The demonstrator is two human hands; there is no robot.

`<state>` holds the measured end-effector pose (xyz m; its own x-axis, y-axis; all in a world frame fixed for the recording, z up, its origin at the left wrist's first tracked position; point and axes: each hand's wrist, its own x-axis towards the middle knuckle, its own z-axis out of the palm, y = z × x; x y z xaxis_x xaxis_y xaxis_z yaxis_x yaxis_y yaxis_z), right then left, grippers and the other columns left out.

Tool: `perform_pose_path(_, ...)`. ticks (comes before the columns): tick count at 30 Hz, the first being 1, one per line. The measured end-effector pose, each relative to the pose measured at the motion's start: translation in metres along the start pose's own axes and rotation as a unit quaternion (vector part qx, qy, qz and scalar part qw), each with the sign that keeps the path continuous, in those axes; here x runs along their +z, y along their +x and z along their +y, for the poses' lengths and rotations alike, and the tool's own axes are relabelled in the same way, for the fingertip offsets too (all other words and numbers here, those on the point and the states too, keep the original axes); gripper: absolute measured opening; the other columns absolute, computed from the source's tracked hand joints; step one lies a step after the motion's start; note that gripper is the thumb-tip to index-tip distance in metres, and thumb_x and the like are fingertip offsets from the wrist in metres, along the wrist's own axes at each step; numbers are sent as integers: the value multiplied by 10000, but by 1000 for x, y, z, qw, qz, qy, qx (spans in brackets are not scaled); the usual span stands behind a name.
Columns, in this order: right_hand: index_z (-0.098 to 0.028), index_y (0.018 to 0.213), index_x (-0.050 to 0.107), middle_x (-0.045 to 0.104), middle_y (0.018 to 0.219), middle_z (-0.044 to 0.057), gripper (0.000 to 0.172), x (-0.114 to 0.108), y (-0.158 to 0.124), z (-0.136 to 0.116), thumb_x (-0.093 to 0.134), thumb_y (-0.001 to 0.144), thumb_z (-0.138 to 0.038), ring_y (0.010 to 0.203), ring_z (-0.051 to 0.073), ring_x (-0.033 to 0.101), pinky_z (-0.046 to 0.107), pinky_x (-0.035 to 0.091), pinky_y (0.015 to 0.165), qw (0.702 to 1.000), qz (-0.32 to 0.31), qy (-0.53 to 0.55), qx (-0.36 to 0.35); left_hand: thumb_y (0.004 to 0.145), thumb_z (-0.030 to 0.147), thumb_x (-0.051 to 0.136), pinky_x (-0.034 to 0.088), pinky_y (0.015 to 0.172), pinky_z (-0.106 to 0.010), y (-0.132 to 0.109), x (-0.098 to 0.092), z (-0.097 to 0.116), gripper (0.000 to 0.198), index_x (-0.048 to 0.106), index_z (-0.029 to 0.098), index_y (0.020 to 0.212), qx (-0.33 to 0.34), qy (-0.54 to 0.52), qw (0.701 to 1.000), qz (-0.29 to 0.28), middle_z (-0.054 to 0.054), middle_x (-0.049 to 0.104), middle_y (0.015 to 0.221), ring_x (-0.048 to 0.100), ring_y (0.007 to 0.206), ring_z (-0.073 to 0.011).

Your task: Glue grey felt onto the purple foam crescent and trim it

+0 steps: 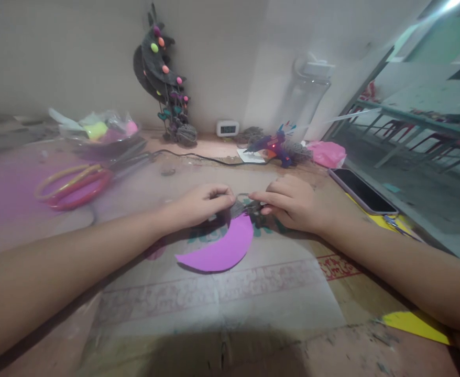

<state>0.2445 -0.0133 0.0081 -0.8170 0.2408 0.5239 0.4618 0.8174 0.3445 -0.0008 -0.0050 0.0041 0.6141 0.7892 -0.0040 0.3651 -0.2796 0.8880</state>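
Though hazy, left fingers (227, 199) seemingly together on grey yarn (237, 210) at the purple crescent's (230, 246) tip, right fingers (268, 198) slightly apart.

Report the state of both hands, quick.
Left hand: closed, pinching gray yarn by the purple crescent.
Right hand: index finger extended near the yarn; grip cannot be told.

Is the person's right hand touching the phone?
Apart. The head view shows a strip of tabletop between the right hand and the phone, which lies farther right.
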Motion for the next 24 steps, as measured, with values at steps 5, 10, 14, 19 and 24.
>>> perform_pose_path(5, -163, 1079, 656, 585, 701, 25, 282, 4, -1, 1, 477, 960, -346, 645, 152, 469, 295, 298, 606, 1000, -2, -13, -11, 883, 371, 469, 320, 460, -216, 0, 0, 0, 256, 540, 184, 725, 3, 4, 1000, -5, 20, 585, 624, 491, 524, -98)
perform_pose_path(10, -183, 1118, 638, 586, 719, 9, 292, 10, -3, 0, 491, 954, -374, 652, 147, 463, 298, 294, 619, 999, -1, -31, -25, 876, 384, 474, 337, 473, -221, 1, -1, 0, 265, 553, 180, 728, 13, 7, 1000, -6, 8, 596, 636, 513, 554, -113)
perform_pose_path(14, -174, 1113, 646, 582, 707, 9, 296, 9, -2, -1, 500, 950, -374, 652, 152, 454, 303, 295, 622, 999, -1, -36, -33, 878, 392, 471, 342, 472, -224, 1, -1, 0, 267, 546, 180, 734, 12, 13, 1000, -5, 9, 591, 643, 506, 548, -113)
perform_pose_path(19, -177, 1079, 663, 579, 695, 8, 292, 8, -1, -1, 484, 958, -374, 650, 146, 448, 297, 292, 619, 999, 4, -36, -34, 874, 389, 471, 345, 477, -223, 1, 0, 1, 262, 552, 180, 739, 7, 12, 1000, -5, 13, 586, 633, 508, 559, -114)
perform_pose_path(24, -192, 1053, 668, 580, 684, -2, 288, 9, -1, -2, 472, 965, -383, 644, 140, 441, 287, 299, 622, 998, 4, -43, -36, 884, 399, 467, 341, 471, -223, 1, 0, 0, 273, 549, 178, 746, 8, 17, 1000, -9, 10, 588, 641, 496, 545, -109)
